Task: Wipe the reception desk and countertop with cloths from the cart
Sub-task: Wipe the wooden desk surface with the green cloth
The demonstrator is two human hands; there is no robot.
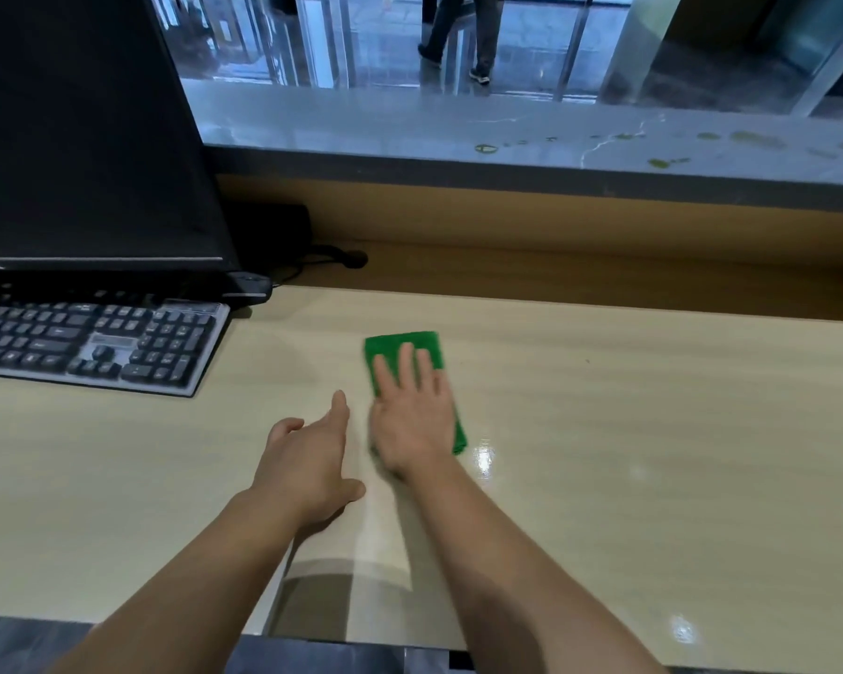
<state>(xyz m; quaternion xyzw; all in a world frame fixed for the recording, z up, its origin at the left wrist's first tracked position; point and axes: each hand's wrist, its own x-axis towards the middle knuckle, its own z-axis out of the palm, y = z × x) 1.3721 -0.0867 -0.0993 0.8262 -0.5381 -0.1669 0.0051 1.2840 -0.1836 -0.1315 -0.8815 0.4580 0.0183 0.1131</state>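
Note:
A folded green cloth (pixel 390 350) lies flat on the light wooden reception desk (pixel 629 430), near its middle. My right hand (pixel 412 420) presses flat on the cloth with the fingers spread, covering its near half. My left hand (pixel 307 462) rests on the bare desk just left of it, fingers loosely apart, holding nothing. Behind and above the desk runs the raised grey stone countertop (pixel 410 124), which shows several greenish smears toward the right.
A black monitor (pixel 79 138) and a grey keyboard (pixel 98 347) stand at the left of the desk, with cables (pixel 332 257) behind them. A person's legs (pixel 463 36) are seen walking on the lobby floor beyond the countertop.

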